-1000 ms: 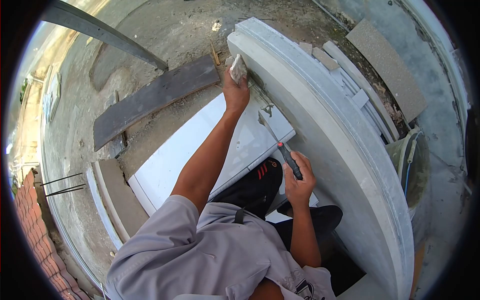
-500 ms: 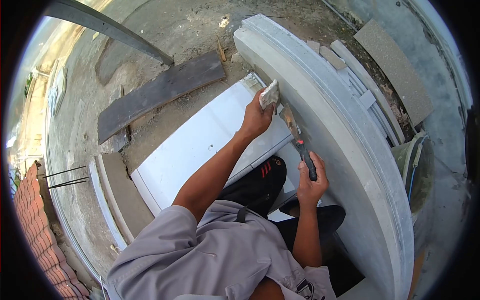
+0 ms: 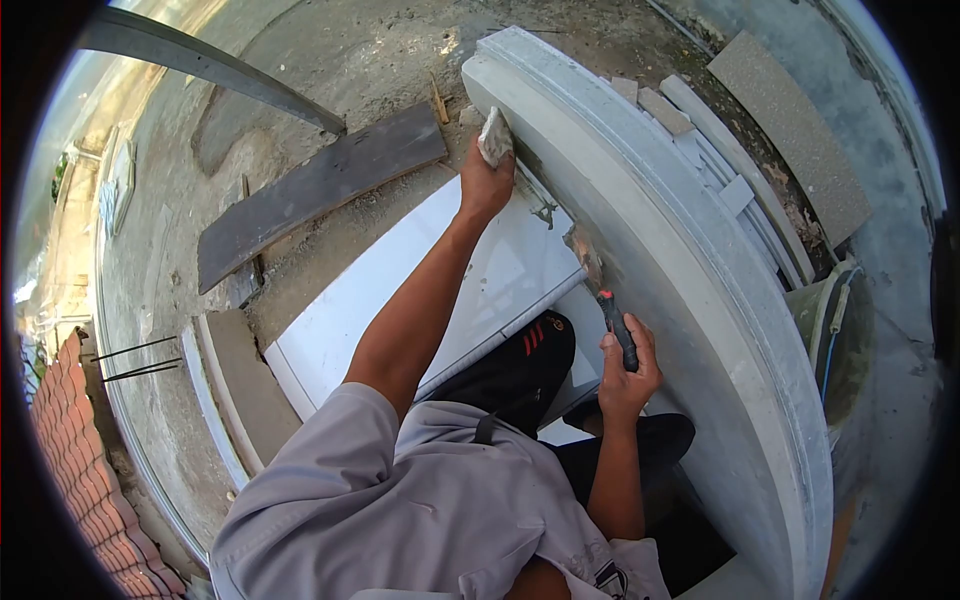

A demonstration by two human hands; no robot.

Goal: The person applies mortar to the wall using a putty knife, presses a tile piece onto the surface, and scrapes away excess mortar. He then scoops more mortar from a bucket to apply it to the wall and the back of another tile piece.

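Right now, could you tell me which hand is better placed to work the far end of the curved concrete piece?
Probably left. The left hand presses a pale block against the curved concrete piece near that end; the right hand grips a scraper much closer in.

Colours showing
Slab (image 3: 700, 300) is looking pale grey, pad (image 3: 494, 137) off-white, scraper (image 3: 606, 300) handle black with red collar.

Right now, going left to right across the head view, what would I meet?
Red tiles → grey slab on the ground → left hand holding a pale block → right hand gripping the scraper → curved concrete moulding → bucket.
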